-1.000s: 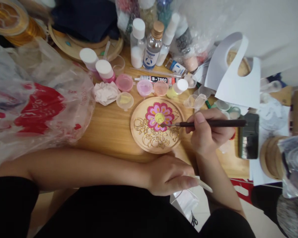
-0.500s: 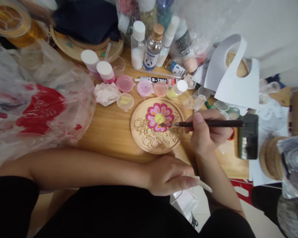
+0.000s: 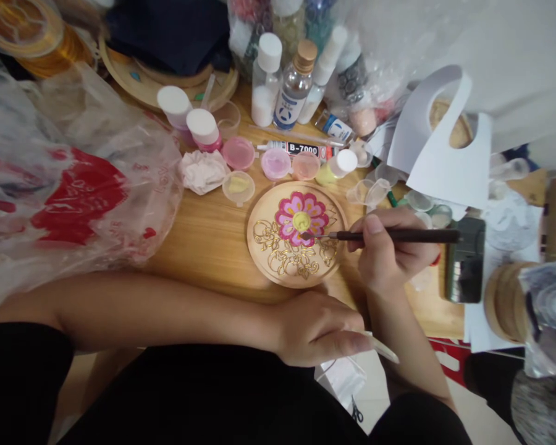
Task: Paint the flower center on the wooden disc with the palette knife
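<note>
My right hand point(image 3: 385, 254) pinches a small palette knife point(image 3: 421, 235) with a dark handle, held level. Its little metal blade is over the lower edge of a pink flower point(image 3: 286, 214) with a yellow centre. The flower decorates a round wooden disc point(image 3: 264, 204), which also bears raised gold outlines of smaller flowers and leaves on its lower part. My left hand point(image 3: 319, 330) lies in front of the disc at the table edge, its thumb pressed on a thin pale strip point(image 3: 383, 349) that juts out to the right. Most of that strip is hidden.
Behind the disc stand small cups of pink point(image 3: 239, 153), lilac point(image 3: 275, 164) and peach point(image 3: 306, 165) paste, a B-7000 glue tube point(image 3: 301, 149) and several bottles point(image 3: 290, 102). A crumpled tissue point(image 3: 204, 172) and plastic bag point(image 3: 83, 204) lie left; a dark box point(image 3: 466, 259) is right.
The whole view has shifted slightly, so things appear a little further right. The blade's tip has moved very little over the flower's lower petals. Both hands keep their grips.
</note>
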### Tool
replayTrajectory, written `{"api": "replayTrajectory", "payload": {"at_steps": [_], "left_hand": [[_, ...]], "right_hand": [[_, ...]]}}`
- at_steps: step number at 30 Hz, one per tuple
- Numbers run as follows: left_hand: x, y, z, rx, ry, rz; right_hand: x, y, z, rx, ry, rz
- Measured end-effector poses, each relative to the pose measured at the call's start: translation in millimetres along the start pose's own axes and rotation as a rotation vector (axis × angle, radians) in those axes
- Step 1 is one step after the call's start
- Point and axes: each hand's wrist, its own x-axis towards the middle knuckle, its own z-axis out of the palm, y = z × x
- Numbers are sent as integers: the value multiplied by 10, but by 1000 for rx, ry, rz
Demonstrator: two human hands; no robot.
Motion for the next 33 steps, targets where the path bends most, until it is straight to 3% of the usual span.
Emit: {"api": "replayTrajectory", "payload": {"at_steps": [22, 33], "left_hand": [[-2, 10, -23, 15, -9, 24], [-4, 26, -31, 1, -24, -7]], "right_hand": [[8, 43, -7, 20, -15, -37], [19, 10, 7, 42, 40, -58]]}}
